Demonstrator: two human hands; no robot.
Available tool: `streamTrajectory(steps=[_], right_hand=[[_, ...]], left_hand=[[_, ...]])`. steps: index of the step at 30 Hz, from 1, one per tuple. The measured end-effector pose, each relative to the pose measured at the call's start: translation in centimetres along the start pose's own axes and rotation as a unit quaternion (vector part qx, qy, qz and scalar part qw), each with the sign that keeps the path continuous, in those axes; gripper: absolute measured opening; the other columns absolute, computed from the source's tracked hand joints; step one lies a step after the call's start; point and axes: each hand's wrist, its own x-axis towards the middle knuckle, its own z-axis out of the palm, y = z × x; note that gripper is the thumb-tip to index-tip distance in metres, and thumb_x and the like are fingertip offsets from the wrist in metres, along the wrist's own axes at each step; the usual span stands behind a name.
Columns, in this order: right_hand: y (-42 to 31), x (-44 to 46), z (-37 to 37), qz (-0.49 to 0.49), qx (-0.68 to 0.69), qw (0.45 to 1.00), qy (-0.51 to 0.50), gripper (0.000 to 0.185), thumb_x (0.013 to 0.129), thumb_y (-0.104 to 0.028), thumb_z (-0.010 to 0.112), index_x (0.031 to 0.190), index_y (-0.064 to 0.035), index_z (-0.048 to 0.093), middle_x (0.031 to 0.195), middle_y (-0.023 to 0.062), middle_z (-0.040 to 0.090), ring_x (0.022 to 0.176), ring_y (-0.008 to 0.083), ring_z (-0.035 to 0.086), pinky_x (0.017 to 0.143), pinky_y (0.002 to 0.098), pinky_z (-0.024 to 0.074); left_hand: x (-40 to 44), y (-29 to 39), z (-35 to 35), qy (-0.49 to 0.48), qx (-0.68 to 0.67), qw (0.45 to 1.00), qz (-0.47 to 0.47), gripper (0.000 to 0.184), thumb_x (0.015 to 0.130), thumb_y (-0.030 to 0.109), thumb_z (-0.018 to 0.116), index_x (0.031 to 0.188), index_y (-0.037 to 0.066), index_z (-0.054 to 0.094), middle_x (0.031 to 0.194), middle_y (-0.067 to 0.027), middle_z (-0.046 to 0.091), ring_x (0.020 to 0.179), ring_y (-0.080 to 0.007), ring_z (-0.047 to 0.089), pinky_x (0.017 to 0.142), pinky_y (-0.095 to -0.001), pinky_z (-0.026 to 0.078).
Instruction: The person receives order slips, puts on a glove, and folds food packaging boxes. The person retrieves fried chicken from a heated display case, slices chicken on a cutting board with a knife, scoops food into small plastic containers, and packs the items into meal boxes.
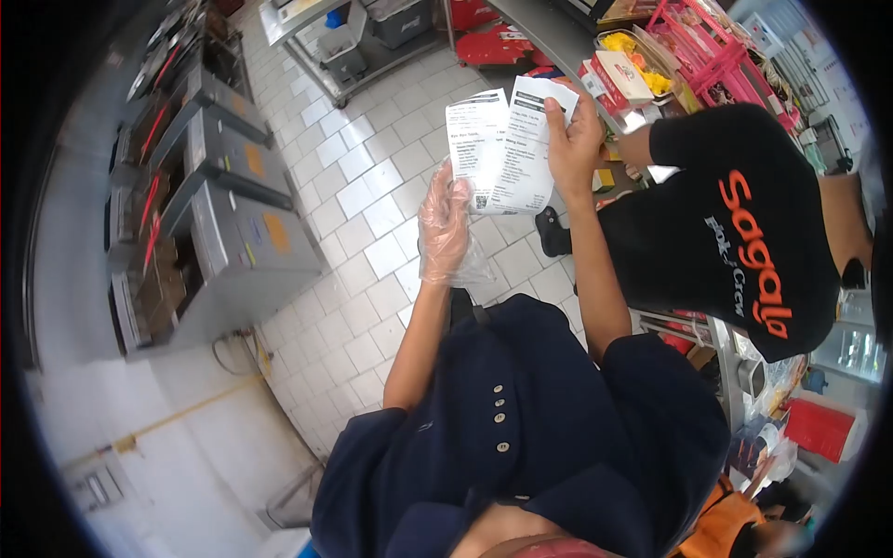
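Two printed paper receipts are held up side by side in front of me, partly overlapping. My left hand [446,223], in a clear plastic glove, pinches the lower left edge of the left receipt [476,135], which has a small square code near its bottom. My right hand [575,144] looks bare and grips the right receipt [528,158] by its upper right side, thumb on the front. Both papers face me, roughly upright. The print is mostly too small to read.
At right a co-worker in a black shirt [744,232] stands at a counter with pink baskets [693,46] and yellow items [633,56]. Steel fryer-like units [246,232] line the left wall. A wheeled steel table [326,70] stands ahead on the tiled floor [353,242].
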Motion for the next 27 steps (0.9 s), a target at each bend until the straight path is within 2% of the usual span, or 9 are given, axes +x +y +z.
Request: streamTrajectory(steps=[2,7,10,13,19,20,22,26,27], right_hand=[[6.0,6.5,6.3,-0.012,-0.031,0.999,0.005,0.027,0.099,-0.01,0.061,0.123,0.0028,0.056,0.108,0.0099,0.065,0.101,0.012,0.06,0.089,0.0255,0.0461],[7.8,10.0,5.7,0.009,-0.067,0.997,0.036,0.027,0.101,-0.012,0.059,0.122,0.0025,0.057,0.107,0.0101,0.066,0.099,0.012,0.059,0.089,0.0266,0.0461],[9.6,16.0,9.4,0.009,-0.137,0.988,0.07,0.026,0.104,-0.016,0.052,0.122,0.0012,0.058,0.104,0.0092,0.066,0.097,0.0116,0.059,0.086,0.0265,0.0463],[9.9,18.1,8.5,0.129,-0.105,0.978,0.125,0.031,0.108,-0.022,0.042,0.125,-0.0025,0.058,0.105,0.0066,0.066,0.096,0.0089,0.058,0.084,0.0252,0.0455],[16.7,28.9,11.4,0.158,0.019,0.94,0.303,0.034,0.106,-0.025,0.049,0.13,-0.0021,0.057,0.115,0.0039,0.064,0.102,0.009,0.057,0.088,0.0239,0.0457],[15.5,25.6,7.7,0.154,0.019,0.937,0.313,0.034,0.106,-0.025,0.049,0.13,-0.0021,0.057,0.115,0.0039,0.064,0.102,0.009,0.057,0.088,0.0239,0.0457],[19.0,28.7,7.1,0.182,0.085,0.918,0.343,0.036,0.104,-0.025,0.055,0.13,0.0002,0.057,0.119,0.0044,0.063,0.105,0.0085,0.056,0.09,0.0237,0.0461],[22.8,33.6,4.4,0.247,0.115,0.923,0.272,0.033,0.102,-0.024,0.059,0.124,0.0002,0.06,0.11,0.0028,0.066,0.099,0.0079,0.06,0.086,0.0243,0.0487],[22.6,34.2,3.8,0.244,0.12,0.921,0.278,0.03,0.102,-0.024,0.059,0.121,-0.0006,0.061,0.107,0.0022,0.067,0.096,0.0079,0.06,0.084,0.0242,0.0492]], left_hand=[[10.5,-2.0,-3.2,-0.026,-0.05,0.998,-0.01,0.048,0.103,0.019,0.055,0.142,-0.006,0.043,0.132,-0.0133,0.057,0.121,-0.0186,0.053,0.102,-0.0321,0.043],[15.6,-2.9,-2.9,-0.121,-0.066,0.99,-0.041,0.054,0.102,0.015,0.056,0.147,-0.004,0.035,0.137,-0.0136,0.053,0.124,-0.0208,0.053,0.1,-0.0338,0.046],[24.8,-2.6,-4.0,-0.169,-0.067,0.982,-0.045,0.055,0.101,0.009,0.056,0.149,-0.002,0.032,0.139,-0.0137,0.051,0.125,-0.0217,0.052,0.1,-0.0338,0.046],[29.0,-3.9,-2.3,-0.219,-0.046,0.972,-0.072,0.056,0.1,0.003,0.055,0.15,-0.002,0.031,0.14,-0.0137,0.05,0.127,-0.0227,0.051,0.102,-0.0343,0.045],[46.2,-8.9,0.4,-0.326,-0.025,0.945,-0.023,0.06,0.1,0.005,0.054,0.153,0.002,0.025,0.136,-0.0162,0.054,0.123,-0.0239,0.056,0.097,-0.0354,0.05],[42.1,-9.2,2.6,-0.344,-0.022,0.938,-0.037,0.061,0.1,0.003,0.054,0.153,0.002,0.025,0.136,-0.016,0.054,0.124,-0.0236,0.055,0.097,-0.0354,0.05],[47.0,-10.8,5.0,-0.377,-0.042,0.925,-0.032,0.06,0.099,0.002,0.053,0.153,0.001,0.025,0.137,-0.0156,0.053,0.124,-0.0232,0.055,0.098,-0.035,0.049],[53.5,-13.1,11.0,-0.427,-0.041,0.903,0.004,0.059,0.098,-0.001,0.052,0.152,0.0,0.027,0.14,-0.0143,0.05,0.124,-0.0212,0.054,0.099,-0.0336,0.048],[54.2,-13.9,12.1,-0.442,0.0,0.897,-0.02,0.056,0.098,-0.001,0.054,0.15,-0.003,0.031,0.144,-0.0148,0.048,0.132,-0.0203,0.047,0.107,-0.0313,0.04]])
